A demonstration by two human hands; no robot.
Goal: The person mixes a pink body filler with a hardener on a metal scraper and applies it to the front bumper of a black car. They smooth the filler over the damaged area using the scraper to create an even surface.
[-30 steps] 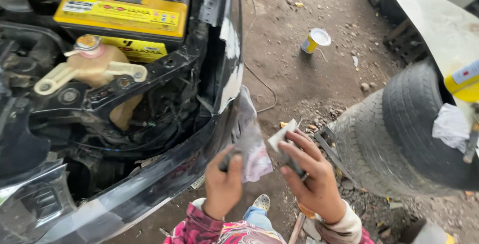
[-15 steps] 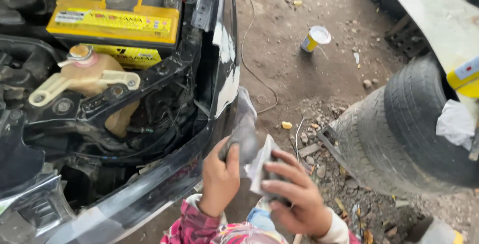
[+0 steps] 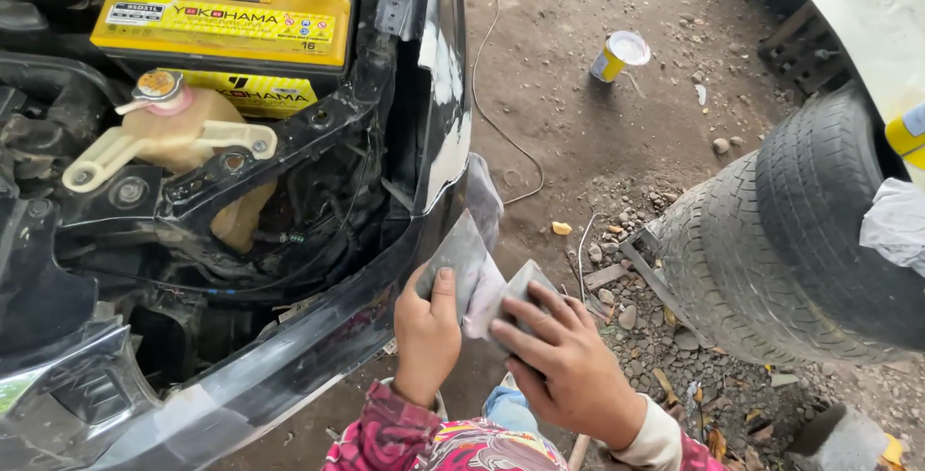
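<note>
While both hands fold the grey sandpaper sheet (image 3: 462, 264), left hand (image 3: 426, 331) thumb and fingers pinch one flap, and right hand (image 3: 568, 365) fingers press flat on the other. Risk: a slack pinch could drop the sheet onto the dirt ground (image 3: 578, 115), and trapped grit could scratch the black bumper (image 3: 318, 346).

A battery (image 3: 226, 23) is seated at the upper left of the frame, with a fluid tank (image 3: 183, 148) just below it. The bumper (image 3: 289, 355) runs across the lower left. Both hands (image 3: 511, 346) are placed at the lower centre against its end. A tyre (image 3: 800, 240) is stood at the right, and a can (image 3: 619, 55) lies on the ground (image 3: 568, 115) above it.
</note>
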